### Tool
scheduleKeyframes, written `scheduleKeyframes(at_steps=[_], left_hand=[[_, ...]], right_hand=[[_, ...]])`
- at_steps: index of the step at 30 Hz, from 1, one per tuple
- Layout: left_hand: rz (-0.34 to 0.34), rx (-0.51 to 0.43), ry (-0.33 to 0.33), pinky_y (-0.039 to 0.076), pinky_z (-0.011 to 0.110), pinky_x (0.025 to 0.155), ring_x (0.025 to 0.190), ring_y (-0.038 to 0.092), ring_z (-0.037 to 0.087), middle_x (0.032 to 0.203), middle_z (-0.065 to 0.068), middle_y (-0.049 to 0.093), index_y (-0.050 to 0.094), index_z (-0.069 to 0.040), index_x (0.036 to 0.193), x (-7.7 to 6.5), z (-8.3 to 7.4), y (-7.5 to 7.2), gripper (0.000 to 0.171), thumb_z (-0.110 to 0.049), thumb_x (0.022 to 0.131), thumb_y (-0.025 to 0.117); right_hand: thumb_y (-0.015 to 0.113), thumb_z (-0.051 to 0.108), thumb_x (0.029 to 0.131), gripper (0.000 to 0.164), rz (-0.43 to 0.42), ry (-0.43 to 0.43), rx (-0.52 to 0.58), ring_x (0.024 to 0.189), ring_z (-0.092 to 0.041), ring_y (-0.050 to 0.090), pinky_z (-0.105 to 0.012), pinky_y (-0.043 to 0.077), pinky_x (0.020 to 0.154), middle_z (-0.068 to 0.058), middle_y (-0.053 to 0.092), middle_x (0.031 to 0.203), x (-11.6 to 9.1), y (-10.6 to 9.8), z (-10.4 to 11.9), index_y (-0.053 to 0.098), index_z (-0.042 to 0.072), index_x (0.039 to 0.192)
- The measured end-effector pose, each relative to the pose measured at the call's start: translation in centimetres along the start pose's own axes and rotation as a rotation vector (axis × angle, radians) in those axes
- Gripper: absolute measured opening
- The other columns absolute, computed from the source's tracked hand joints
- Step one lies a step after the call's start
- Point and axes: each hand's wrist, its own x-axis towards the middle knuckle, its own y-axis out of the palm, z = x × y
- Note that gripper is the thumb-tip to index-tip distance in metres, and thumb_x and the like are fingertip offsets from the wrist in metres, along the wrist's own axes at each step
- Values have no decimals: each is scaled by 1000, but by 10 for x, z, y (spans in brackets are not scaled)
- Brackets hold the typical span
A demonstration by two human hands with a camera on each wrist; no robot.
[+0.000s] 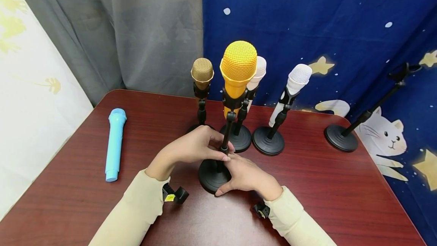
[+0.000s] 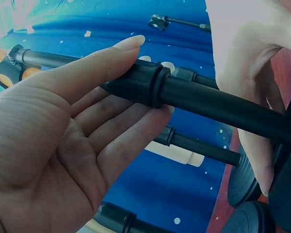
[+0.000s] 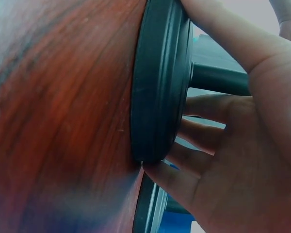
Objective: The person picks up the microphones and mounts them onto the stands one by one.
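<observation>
A yellow microphone (image 1: 239,62) sits tilted in the clip of a black desktop microphone stand at the middle of the table. My left hand (image 1: 191,145) holds the stand's pole; in the left wrist view its thumb and fingers are around the collar (image 2: 140,82). My right hand (image 1: 246,174) grips the round base (image 1: 209,177), thumb on the near rim and fingers around the far side. In the right wrist view the base (image 3: 157,87) stands on the table, and fingertips touch its edge. The left hand's far fingers are partly hidden in the head view.
Behind stand a gold microphone (image 1: 202,72), a partly hidden white microphone (image 1: 260,67) and another white microphone (image 1: 300,74), each on a black stand. A blue microphone (image 1: 115,147) lies at the left. At the right, a stand (image 1: 341,138) carries a bare clip. Curtains hang behind the table (image 1: 307,200).
</observation>
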Motion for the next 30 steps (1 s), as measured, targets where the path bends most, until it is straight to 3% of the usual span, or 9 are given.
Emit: scheduleKeyframes(at_steps=[30], left_hand=[[-54,57,-46,58,19,77,84,72,2,92,-5,77,76,-14,99,1,-6,2,20,-24,84,84]], right_hand=[[88,56,70,94,6,15,-20,136,-27,53,-48,47,108,-10,54,149,0,0,0,54,11,145]])
